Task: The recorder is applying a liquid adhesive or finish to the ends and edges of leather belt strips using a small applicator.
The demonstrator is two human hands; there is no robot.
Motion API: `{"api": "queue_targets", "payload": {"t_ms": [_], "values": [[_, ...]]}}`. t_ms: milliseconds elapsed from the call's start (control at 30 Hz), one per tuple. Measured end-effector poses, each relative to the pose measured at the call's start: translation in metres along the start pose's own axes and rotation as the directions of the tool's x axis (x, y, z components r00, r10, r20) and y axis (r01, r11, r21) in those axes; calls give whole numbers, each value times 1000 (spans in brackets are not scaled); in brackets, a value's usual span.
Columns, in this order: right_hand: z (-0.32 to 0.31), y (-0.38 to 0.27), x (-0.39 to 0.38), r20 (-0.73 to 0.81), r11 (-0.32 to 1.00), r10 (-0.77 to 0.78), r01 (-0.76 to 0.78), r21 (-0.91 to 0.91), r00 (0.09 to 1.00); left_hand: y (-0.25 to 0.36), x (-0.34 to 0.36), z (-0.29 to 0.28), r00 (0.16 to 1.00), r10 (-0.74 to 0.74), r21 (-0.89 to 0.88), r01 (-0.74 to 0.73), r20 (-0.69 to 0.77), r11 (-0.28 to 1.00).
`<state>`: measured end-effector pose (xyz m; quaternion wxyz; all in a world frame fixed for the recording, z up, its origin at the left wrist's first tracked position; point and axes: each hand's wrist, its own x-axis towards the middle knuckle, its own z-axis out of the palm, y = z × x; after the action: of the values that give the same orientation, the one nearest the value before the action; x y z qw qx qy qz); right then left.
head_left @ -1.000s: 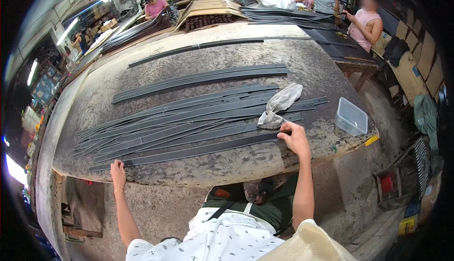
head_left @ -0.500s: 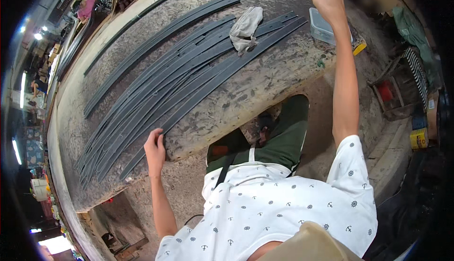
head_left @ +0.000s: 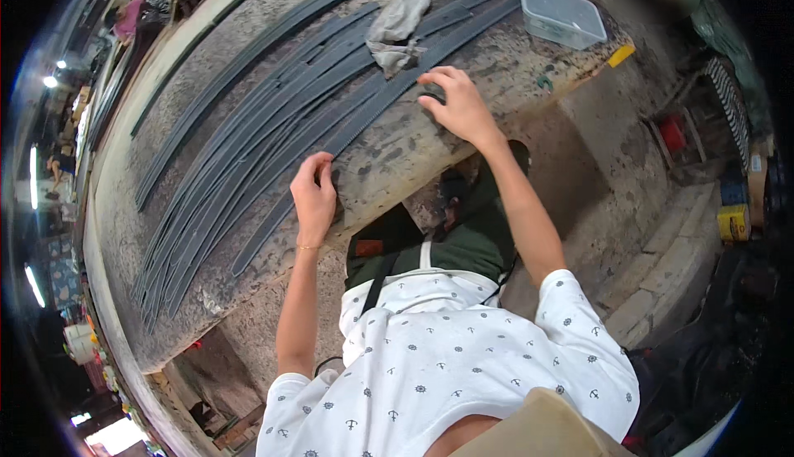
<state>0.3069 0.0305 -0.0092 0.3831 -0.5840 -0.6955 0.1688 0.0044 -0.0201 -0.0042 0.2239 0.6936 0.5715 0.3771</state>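
Long, flat dark-grey straps (head_left: pixel 248 138) lie in an overlapping bunch across the worn table. The nearest strap (head_left: pixel 360 130) runs slantwise along the bunch's near side. At its near edge my left hand (head_left: pixel 314 200) has its thumb and fingers closed, seemingly pinching that edge. Farther along, my right hand (head_left: pixel 465 110) is curved beside the same strap, thumb and forefinger apart, fingertips close to its edge; nothing shows in its grasp. A crumpled grey cloth (head_left: pixel 399 27) rests on the straps beyond my right hand.
At the right end of the table (head_left: pixel 397 163) stands a clear plastic box (head_left: pixel 562 14), near a yellow piece (head_left: pixel 620 55) on the edge. A small green object (head_left: pixel 543 84) lies before the box. A wooden-framed chair (head_left: pixel 678 138) and a yellow container (head_left: pixel 733 222) are farther right.
My right hand has come down and left from above the plastic box to the nearest strap. My left hand has moved right and farther away; the strap's left end has shifted right. The view has moved slightly.
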Motion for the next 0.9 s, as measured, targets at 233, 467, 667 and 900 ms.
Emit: {"api": "queue_targets", "payload": {"t_ms": [233, 467, 667, 900], "values": [[8, 7, 4, -76, 997, -50, 54, 57, 996, 10, 3, 15, 994, -109, -199, 105, -11, 974], [8, -10, 0, -66, 996, -12, 6, -88, 998, 32, -76, -45, 963, 3, -61, 14, 271, 998], [11, 2, -2, -40, 973, -97, 86, -213, 995, -148, -220, -31, 806, -543, 222, 500, 234, 837], [20, 2, 4, -33, 980, -79, 71, -185, 996, -263, -309, 25, 10, -647, 236, 927, 763, 293]]}}
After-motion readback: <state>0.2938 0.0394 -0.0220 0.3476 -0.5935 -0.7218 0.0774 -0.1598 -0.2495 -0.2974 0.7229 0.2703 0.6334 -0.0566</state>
